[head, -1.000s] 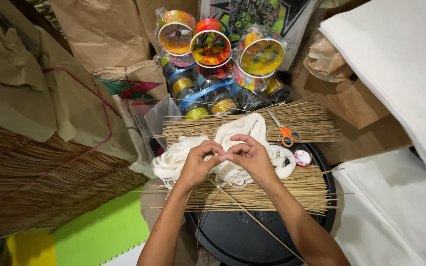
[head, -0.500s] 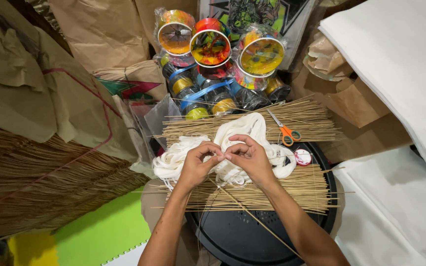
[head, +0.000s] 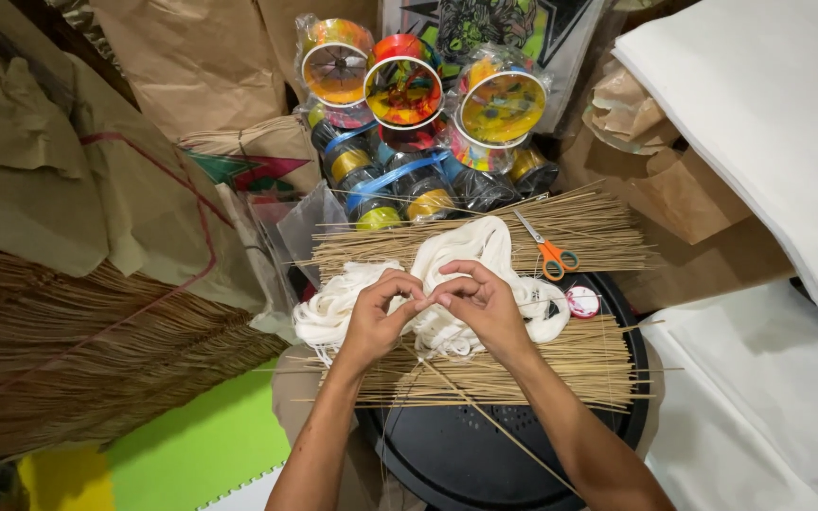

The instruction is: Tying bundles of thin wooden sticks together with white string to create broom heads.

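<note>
Head view: we have both hands meeting over the heap of white string (head: 471,274), which lies on the bundles of thin bamboo sticks (head: 523,364) across the round black tray (head: 485,454). Our left hand (head: 376,317) and right hand (head: 480,303) touch at the fingertips, fingers pinched together on what looks like a strand of that string and one loose stick (head: 494,421) slanting back from the heap toward us; the exact grip is too small to make out.

We judge the strand could slip or snag, since the heap is loose and tangled right under the pinch. The slanting stick is thin and could snap or slide out if we pull sideways.

Room is tight. Beyond the heap, the orange-handled scissors (head: 546,251) lie on the far stick bundle, and the colourful spools (head: 404,90) stand behind them. Left of the heap, a large mass of sticks (head: 78,369) crowds in; right of it, white paper sheets (head: 759,397) overlap the tray's edge.
</note>
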